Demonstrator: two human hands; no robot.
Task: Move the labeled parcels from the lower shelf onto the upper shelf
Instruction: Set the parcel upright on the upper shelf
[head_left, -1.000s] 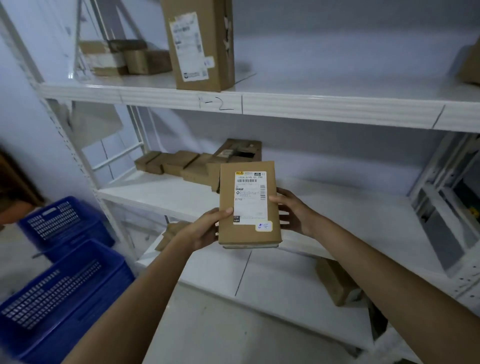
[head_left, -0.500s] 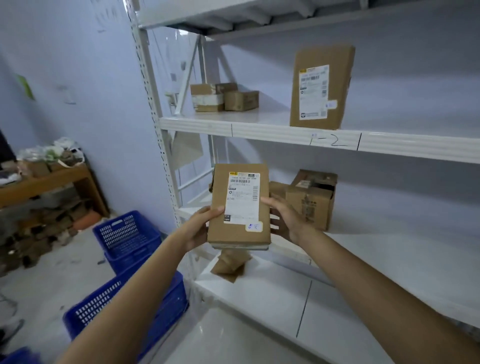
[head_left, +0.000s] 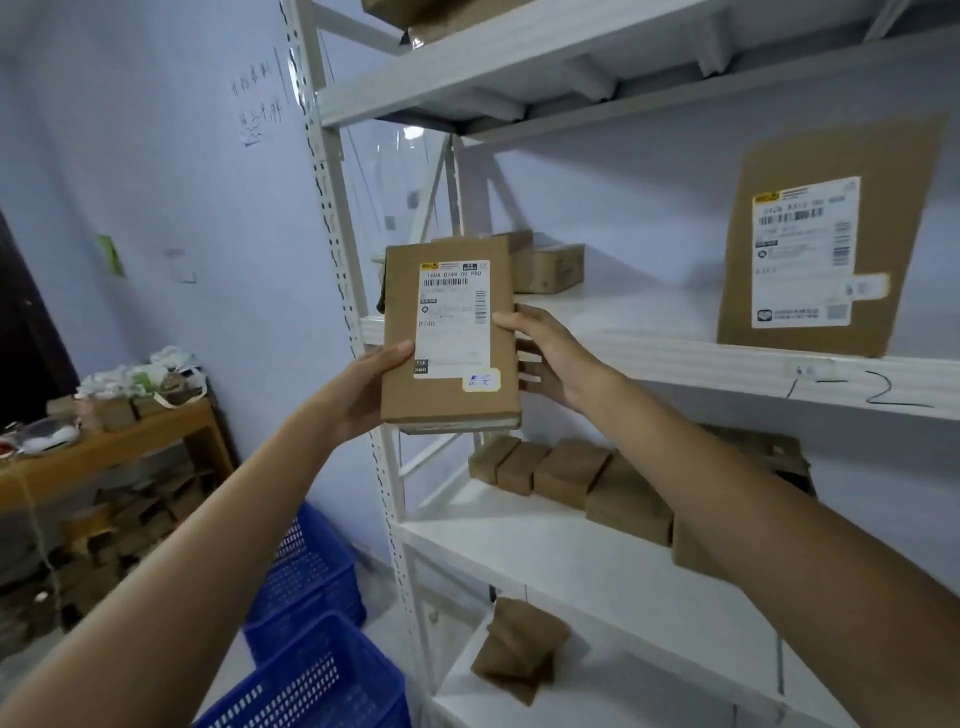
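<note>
I hold a flat brown parcel (head_left: 449, 332) with a white shipping label upright in both hands, in front of the left end of the upper shelf (head_left: 675, 358). My left hand (head_left: 369, 387) grips its lower left edge and my right hand (head_left: 545, 353) grips its right edge. A larger labeled parcel (head_left: 826, 239) leans against the wall on the upper shelf to the right. A row of small brown boxes (head_left: 566, 478) sits on the lower shelf (head_left: 519, 540) below.
Two small boxes (head_left: 550, 267) stand at the back left of the upper shelf. A white upright post (head_left: 332, 218) rises at the rack's left. A crumpled brown parcel (head_left: 519, 649) lies on the bottom shelf. Blue crates (head_left: 311, 623) sit on the floor, beside a cluttered wooden table (head_left: 114, 436).
Both hands have lifted the parcel from lower shelf height to upper shelf level. The view has tilted up and swung left.
</note>
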